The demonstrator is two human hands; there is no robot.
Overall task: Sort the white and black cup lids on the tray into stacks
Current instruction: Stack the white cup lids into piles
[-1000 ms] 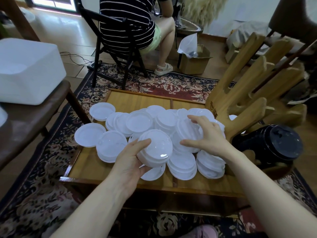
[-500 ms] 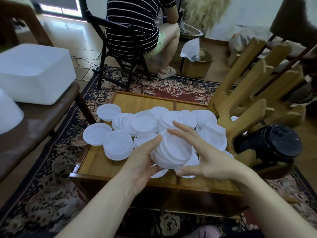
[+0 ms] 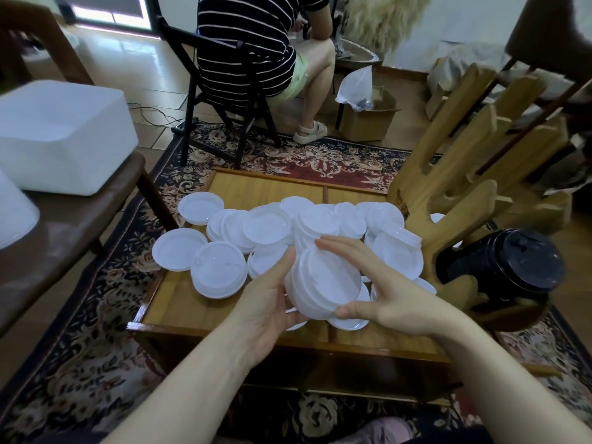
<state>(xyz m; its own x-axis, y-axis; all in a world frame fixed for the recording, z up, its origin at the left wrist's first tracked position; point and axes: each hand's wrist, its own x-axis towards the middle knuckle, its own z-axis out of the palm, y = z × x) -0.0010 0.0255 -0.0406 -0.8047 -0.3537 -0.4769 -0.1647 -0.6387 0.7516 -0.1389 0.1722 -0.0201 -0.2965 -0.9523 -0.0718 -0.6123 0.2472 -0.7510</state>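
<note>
A stack of white lids (image 3: 323,282) is held tilted above the wooden tray (image 3: 179,312). My left hand (image 3: 272,302) cups the stack from below and from the left, thumb up along its side. My right hand (image 3: 381,293) grips its right side, fingers over the top rim and thumb at the lower edge. Several loose white lids (image 3: 269,225) lie spread over the tray behind and beneath the hands. A stack of black lids (image 3: 512,267) lies on its side at the right, against the wooden rack.
A wooden cactus-shaped rack (image 3: 464,193) stands at the tray's right end. A white box (image 3: 61,136) sits on a dark bench at the left. A person in a striped top sits on a black chair (image 3: 224,91) beyond the tray. A cardboard box (image 3: 365,116) stands on the floor.
My right hand came off the lids on the tray and closed on the stack held by my left hand. The stack was lifted nearer to me and tilted.
</note>
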